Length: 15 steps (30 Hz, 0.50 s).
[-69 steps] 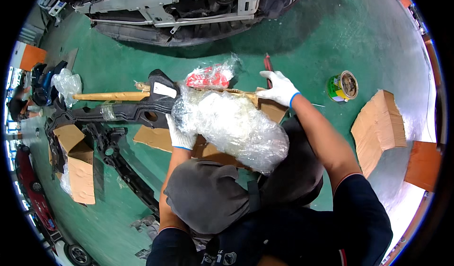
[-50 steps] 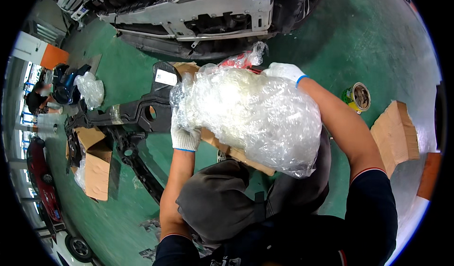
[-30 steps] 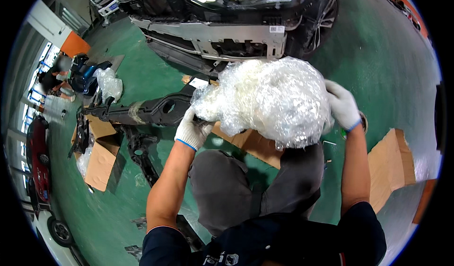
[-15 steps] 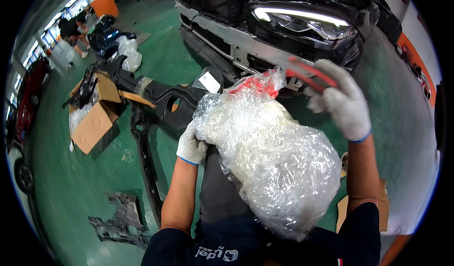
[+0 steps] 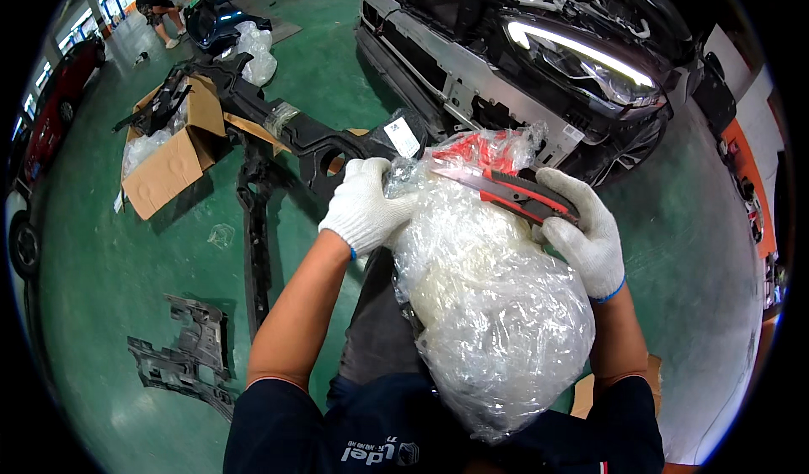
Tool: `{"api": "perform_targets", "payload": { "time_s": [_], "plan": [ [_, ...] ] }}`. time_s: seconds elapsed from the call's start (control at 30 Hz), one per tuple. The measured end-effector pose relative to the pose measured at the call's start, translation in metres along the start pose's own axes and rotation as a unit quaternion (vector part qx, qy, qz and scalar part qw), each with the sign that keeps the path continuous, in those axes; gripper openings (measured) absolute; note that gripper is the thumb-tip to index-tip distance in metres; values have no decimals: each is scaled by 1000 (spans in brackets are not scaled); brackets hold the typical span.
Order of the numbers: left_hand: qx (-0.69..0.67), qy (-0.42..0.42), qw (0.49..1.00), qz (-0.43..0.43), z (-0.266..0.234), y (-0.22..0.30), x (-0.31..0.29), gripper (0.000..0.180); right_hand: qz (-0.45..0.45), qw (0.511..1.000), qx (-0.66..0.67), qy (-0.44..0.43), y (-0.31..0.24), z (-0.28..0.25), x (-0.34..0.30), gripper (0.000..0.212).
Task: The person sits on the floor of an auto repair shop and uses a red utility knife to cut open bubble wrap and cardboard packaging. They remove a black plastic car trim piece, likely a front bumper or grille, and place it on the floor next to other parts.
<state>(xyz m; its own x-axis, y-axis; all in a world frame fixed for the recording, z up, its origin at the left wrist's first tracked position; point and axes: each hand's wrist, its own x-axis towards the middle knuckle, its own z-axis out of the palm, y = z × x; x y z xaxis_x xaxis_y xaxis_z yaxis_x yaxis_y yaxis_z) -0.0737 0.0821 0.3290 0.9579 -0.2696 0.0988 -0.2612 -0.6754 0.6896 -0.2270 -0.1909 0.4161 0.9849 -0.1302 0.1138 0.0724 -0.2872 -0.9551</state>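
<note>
A bulky bundle in clear plastic wrap point(image 5: 506, 322) lies against my body, with red tape point(image 5: 476, 149) showing at its far end. What is inside is hidden by the glossy layers. My left hand point(image 5: 366, 206), in a white knit glove, grips the wrap at the bundle's upper left edge, fingers closed. In my gloved right hand point(image 5: 586, 234) is a red and black utility knife point(image 5: 527, 196). Its blade is out and points left over the wrap, just below the red tape; I cannot tell whether it touches the plastic.
Ahead stands a dark car point(image 5: 539, 61) with its front stripped and headlight lit. A long black car part point(image 5: 295, 137) lies beyond my left hand. Left are an open cardboard box point(image 5: 173, 166) and a black plastic bracket point(image 5: 190, 348). Another person point(image 5: 160, 2) bends down far left.
My right hand has come down and left, bringing the knife from beside the bundle to over its wrap. My left hand has shifted up and right along the wrap's edge. The view has turned slightly.
</note>
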Motion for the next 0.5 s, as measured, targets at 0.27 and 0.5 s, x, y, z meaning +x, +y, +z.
{"api": "perform_targets", "payload": {
  "time_s": [0.27, 0.5],
  "plan": [
    [-101, -78, 990, -53, 5, -4, -8, 85, -66, 983, -169, 37, -67, -2, 55, 56],
    [-153, -135, 977, -68, 8, -10, -18, 80, -91, 974, -200, -51, -77, 31, 115, 51]
  ]
}}
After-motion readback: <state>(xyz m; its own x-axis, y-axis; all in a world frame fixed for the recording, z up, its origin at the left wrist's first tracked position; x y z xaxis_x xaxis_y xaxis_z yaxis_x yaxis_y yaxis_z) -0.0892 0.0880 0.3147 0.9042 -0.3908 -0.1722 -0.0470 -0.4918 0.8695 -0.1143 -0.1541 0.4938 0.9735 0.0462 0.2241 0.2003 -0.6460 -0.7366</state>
